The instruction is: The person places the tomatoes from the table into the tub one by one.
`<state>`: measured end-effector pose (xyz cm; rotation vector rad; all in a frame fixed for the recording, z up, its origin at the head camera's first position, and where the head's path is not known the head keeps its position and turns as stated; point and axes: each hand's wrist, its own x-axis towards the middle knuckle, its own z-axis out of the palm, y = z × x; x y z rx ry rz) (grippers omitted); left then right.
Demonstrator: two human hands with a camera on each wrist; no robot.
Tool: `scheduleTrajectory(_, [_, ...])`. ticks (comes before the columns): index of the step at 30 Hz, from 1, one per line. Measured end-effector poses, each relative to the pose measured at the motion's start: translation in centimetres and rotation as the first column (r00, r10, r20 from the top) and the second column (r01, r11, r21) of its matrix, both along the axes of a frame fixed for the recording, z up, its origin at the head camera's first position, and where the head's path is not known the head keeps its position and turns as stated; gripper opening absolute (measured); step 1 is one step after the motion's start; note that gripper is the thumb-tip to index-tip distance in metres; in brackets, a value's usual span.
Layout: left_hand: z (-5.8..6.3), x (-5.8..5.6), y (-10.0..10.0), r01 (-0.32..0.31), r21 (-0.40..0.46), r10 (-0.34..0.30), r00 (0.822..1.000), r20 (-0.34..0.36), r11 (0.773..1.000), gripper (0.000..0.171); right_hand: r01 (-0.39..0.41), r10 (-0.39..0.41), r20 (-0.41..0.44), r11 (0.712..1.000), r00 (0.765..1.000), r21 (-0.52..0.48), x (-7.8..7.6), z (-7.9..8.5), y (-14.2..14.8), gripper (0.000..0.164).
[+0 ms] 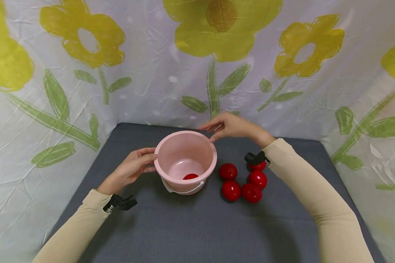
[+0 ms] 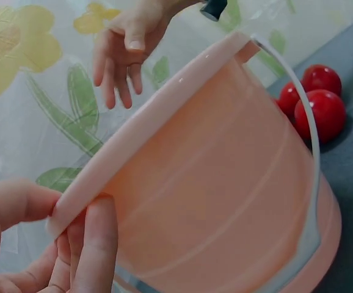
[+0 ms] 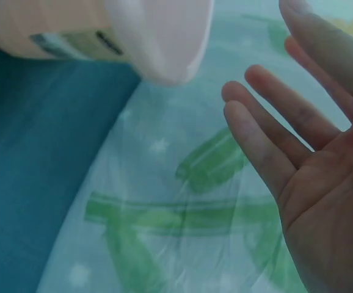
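A pink plastic bucket (image 1: 185,157) with a white handle stands on the dark cloth, its mouth toward the head view. At the bucket's left, my left hand (image 1: 131,168) pinches the rim between thumb and fingers, which the left wrist view shows up close. Behind the rim on the far right side hovers my right hand (image 1: 228,126), fingers spread and loosely bent; the right wrist view has it apart from the bucket. One glossy red ball (image 1: 191,176) lies inside on the bucket's bottom, partly hidden by the near rim.
Several more glossy red balls (image 1: 231,190) sit together right of the bucket, one partly covered by the right wrist's black camera (image 1: 255,158). A white cloth backdrop (image 1: 151,73) printed with yellow flowers surrounds the grey table (image 1: 184,233).
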<state>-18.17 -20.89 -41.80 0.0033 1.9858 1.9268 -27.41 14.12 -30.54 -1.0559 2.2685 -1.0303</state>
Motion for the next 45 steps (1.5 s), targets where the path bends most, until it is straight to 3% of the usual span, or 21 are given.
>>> scheduleTrajectory(6, [-0.1, 0.1, 0.0, 0.009, 0.036, -0.008, 1.000, -0.017, 0.999, 0.060, 0.108, -0.108, 0.042, 0.994, 0.993, -0.004, 1.1, -1.3, 3.2, 0.054])
scheduleTrajectory(15, [-0.2, 0.2, -0.1, 0.008, 0.085, -0.007, 1.000, -0.009, 0.996, 0.058, 0.163, -0.156, 0.119, 0.985, 0.981, -0.056, 2.2, -6.0, 6.5, 0.058])
scheduleTrajectory(26, [0.0, 0.4, 0.0, 0.012, 0.122, -0.011, 1.000, -0.009, 0.992, 0.060, 0.100, -0.103, 0.186, 0.995, 0.977, 0.028, 2.5, -11.2, 7.6, 0.059])
scheduleTrajectory(34, [0.0, 0.4, 0.0, 0.015, 0.121, -0.014, 1.000, -0.009, 0.993, 0.061, 0.041, -0.055, 0.138, 0.994, 0.989, 0.103, 2.4, -13.0, 7.6, 0.056])
scheduleTrajectory(45, [0.2, 0.5, -0.1, 0.015, 0.143, -0.015, 1.000, -0.006, 0.990, 0.061, 0.056, -0.078, 0.107, 0.979, 0.991, 0.196, 2.6, -14.1, 7.0, 0.055])
